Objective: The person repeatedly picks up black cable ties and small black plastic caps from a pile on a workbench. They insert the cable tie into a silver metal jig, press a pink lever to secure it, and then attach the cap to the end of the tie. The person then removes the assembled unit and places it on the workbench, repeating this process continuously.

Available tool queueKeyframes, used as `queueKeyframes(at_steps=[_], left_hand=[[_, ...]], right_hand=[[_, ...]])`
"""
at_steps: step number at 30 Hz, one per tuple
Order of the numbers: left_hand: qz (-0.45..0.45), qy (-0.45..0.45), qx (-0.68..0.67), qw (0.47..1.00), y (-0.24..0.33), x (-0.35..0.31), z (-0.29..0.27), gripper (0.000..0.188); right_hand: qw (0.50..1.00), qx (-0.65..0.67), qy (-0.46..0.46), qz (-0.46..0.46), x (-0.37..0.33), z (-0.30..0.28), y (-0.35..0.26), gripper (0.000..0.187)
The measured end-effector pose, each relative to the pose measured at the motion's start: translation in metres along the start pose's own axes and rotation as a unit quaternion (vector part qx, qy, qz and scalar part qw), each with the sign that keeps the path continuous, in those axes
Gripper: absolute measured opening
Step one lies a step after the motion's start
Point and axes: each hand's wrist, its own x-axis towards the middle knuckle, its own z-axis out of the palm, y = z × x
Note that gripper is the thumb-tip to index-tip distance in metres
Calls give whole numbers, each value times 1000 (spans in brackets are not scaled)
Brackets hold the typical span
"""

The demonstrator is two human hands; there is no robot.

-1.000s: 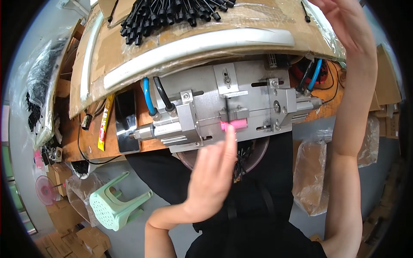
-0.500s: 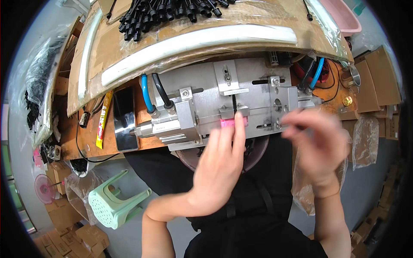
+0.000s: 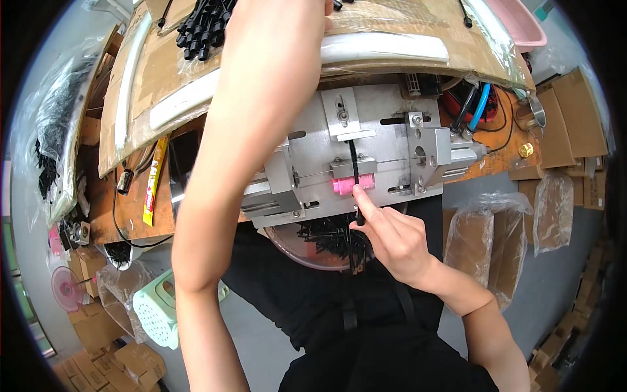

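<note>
- Cardboard-covered bench top (image 3: 196, 72): behind and above the metal fixture, bearing a long pale strip and a heap of black sticks (image 3: 206, 26) at its far edge.
- Metal fixture (image 3: 366, 147): grey block assembly at the bench's near edge, the landmark for all entries; blue and black hoses just to its right.
- Left hand (image 3: 307, 6): the forearm crosses in front of the fixture's left half and reaches up past it toward the heap of black sticks; the hand itself is cut off at the picture's top edge, so its grip cannot be told.
- Round tray (image 3: 326, 245): directly below the fixture, holding loose black sticks.
- Right hand (image 3: 392, 238): just below the fixture's front edge, thumb and forefinger pinched on the lower end of a black stick.
- Black stick (image 3: 354, 176): upright in the fixture's middle slot, passing beside the pink block, its lower end inside the pinch.
- Pink block (image 3: 349, 185): on the fixture's front face, touching the thumb tip.
</note>
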Motion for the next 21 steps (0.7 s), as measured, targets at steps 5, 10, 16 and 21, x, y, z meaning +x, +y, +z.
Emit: queueKeyframes(at_steps=[5,10,16,21], left_hand=[[-65,-13,31,997,70,-77,-41,34],[-110,-158,8,981,129,-152,-33,56],[-115,-236,43,964,135,-156,-11,66],[-117,-249,29,961,133,-152,-14,67]], right_hand=[[1000,-10,-19,12,8,-27,0,65],[996,-14,34,83,21,-54,-3,53],[991,29,75,109,24,-62,-1,46],[990,33,85,108,26,-69,0,44]])
